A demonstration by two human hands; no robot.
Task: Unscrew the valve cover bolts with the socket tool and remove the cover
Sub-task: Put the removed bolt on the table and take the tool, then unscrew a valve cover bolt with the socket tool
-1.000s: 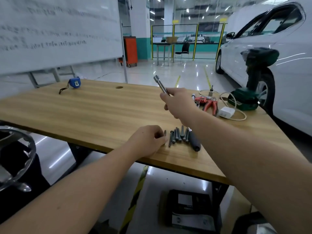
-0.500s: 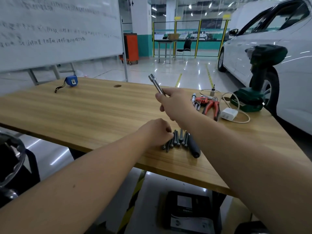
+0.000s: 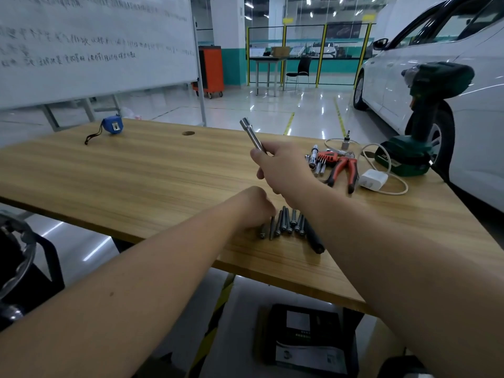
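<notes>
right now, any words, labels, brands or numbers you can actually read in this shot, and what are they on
None can be read.
whiteboard: several lines of handwriting, too blurred to read.
green power tool: light marking on its base, too small to read.
black case under the table: white label, print illegible.
blue tape measure: no legible text.

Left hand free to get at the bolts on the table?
Likely yes. The left hand is already down at the left end of the bolts, nothing between. The right hand holds the socket tool higher up, clear of them.
</notes>
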